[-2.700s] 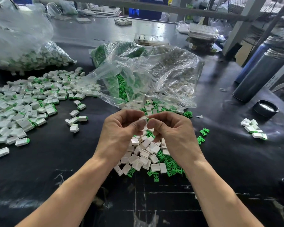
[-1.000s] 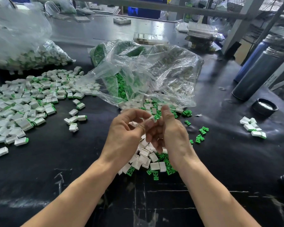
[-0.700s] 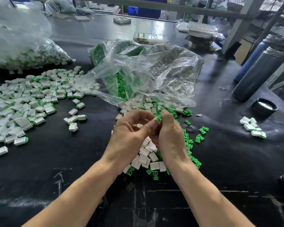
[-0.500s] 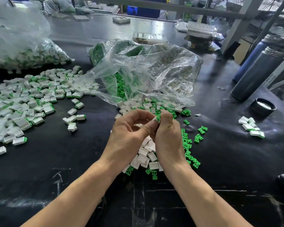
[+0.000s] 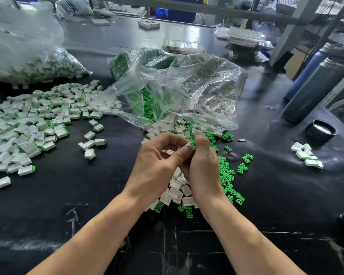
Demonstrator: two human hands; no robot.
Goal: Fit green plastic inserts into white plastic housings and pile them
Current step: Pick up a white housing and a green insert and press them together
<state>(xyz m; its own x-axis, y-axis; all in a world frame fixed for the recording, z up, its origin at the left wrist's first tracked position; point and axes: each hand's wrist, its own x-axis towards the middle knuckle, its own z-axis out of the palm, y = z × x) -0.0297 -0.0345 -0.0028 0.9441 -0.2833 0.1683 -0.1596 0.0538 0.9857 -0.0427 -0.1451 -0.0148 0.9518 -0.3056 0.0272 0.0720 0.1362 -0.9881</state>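
Observation:
My left hand (image 5: 157, 163) and my right hand (image 5: 202, 165) meet above the table's middle. Between their fingertips sits a white housing (image 5: 185, 147) with a green insert (image 5: 192, 143) at its end; my left thumb and fingers pinch the housing, my right thumb presses on the insert. Under the hands lies a heap of loose white housings (image 5: 177, 190) and loose green inserts (image 5: 228, 183). A wide pile of fitted pieces (image 5: 34, 124) spreads over the left of the black table.
A clear plastic bag (image 5: 179, 90) with green and white parts lies open behind the hands. Another full bag (image 5: 22, 56) sits far left. Two dark bottles (image 5: 314, 90), a black cap (image 5: 321, 131) and a few fitted pieces (image 5: 306, 155) are at the right.
Both hands stay together over the heap. The right thumb has come up onto the green insert at the housing's end, and the hands have shifted slightly left.

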